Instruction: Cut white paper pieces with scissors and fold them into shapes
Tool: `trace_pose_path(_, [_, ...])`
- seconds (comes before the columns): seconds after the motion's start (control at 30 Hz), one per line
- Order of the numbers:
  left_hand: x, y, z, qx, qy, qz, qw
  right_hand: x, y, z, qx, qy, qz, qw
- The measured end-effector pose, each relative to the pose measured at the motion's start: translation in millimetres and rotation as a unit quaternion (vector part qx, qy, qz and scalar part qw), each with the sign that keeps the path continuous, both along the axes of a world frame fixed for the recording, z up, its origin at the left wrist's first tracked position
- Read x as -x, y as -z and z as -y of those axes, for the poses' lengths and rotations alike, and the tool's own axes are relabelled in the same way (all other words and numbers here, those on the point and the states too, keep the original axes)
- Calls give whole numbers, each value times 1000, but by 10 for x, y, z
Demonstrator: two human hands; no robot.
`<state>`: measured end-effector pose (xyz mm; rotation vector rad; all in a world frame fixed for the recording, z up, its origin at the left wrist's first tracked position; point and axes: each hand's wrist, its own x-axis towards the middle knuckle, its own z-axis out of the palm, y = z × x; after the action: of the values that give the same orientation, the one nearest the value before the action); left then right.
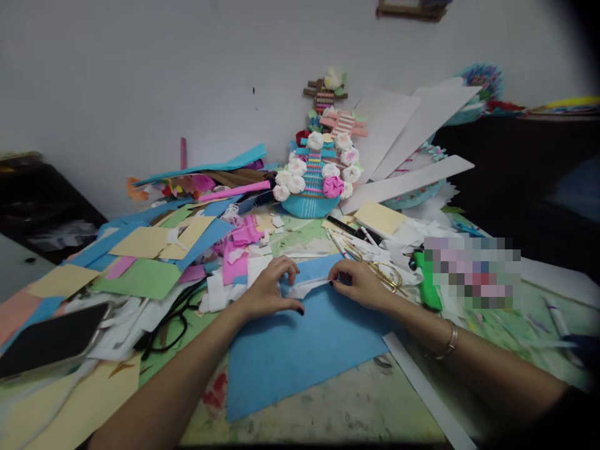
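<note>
A sheet of blue paper [304,350] lies on the table beneath both hands. Between them, just above the sheet, is a thin strip of white paper [307,287]. My right hand [359,284] pinches the strip's right end between thumb and fingertips. Near the other end, my left hand [274,287] has its thumb stretched apart from its curled fingers, with a gap between them. Whether the left fingertips touch the strip cannot be made out. Just right of my right hand are gold-handled scissors [389,278].
Flower-trimmed paper guitar [312,203] leans at the back. Coloured paper sheets [140,278], a phone [56,337] and black glasses [169,334] lie left. A green object [429,284] stands right, past paper scraps. A white strip [426,390] lies at the front right.
</note>
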<state>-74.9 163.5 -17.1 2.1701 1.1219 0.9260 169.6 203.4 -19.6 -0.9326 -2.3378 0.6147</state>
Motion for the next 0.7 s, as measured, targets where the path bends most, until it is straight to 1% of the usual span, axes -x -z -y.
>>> trace_pose_path(0.07, [-48,-34,57,-42,32,-63,997,-32,42,70,9,20,-8,1000])
trace_pose_path(0.13, [-79,-33,94,-72,36,-107,991,-66,80,111,18,34,-17,999])
trace_pose_path(0.2, [-92,-2,112,-110,12,-134,985,-101,107,127,23,42,-26,999])
trace_pose_path(0.27, [-94,36,122,-168,-21,-154,974,-132,121,128,21,45,-32,998])
trace_pose_path(0.37, [-94,72,142,-258,-58,-181,947,-163,123,121,4,44,-38,998])
trace_pose_path(0.43, [-99,82,161,-299,-68,-192,932,-176,118,118,-14,40,-39,998])
trace_pose_path(0.5, [-104,94,175,-315,-60,-196,927,-187,115,116,-32,33,-37,998])
trace_pose_path(0.57, [-106,115,180,-311,-41,-190,930,-199,116,115,-44,22,-30,998])
trace_pose_path(0.7, [-104,165,172,-252,-20,-147,956,-234,124,111,-52,0,-10,999])
